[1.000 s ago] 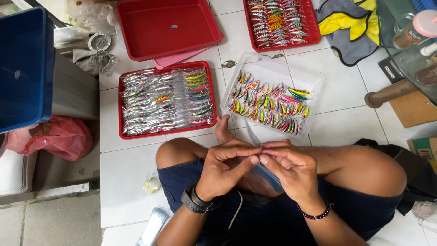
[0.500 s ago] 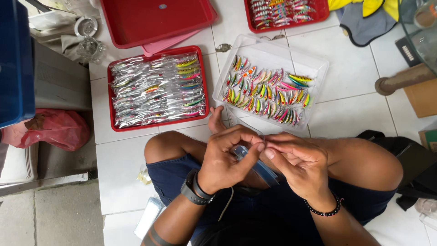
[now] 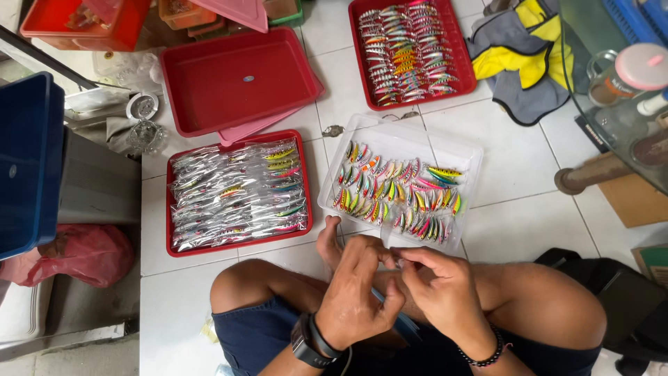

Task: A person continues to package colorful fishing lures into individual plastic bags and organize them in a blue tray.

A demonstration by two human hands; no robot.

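Fingers: left hand [image 3: 358, 292] and right hand [image 3: 445, 292] fingertips pinched together on something small, too hidden to tell its direction.
Nearby: clear plastic tray [image 3: 465, 150] of glossy, colourful, spindle-shaped fishing lures [image 3: 396, 191].

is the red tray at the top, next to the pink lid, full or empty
Empty. The red tray shows only its bare red bottom, unlike the red tray of bagged lures below it, which is packed full.

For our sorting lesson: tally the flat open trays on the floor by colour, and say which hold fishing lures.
Red trays: 3 – empty, bagged lures, loose lures
Clear trays: 1 – bright loose lures
Total: 4 trays, 3 holding lures
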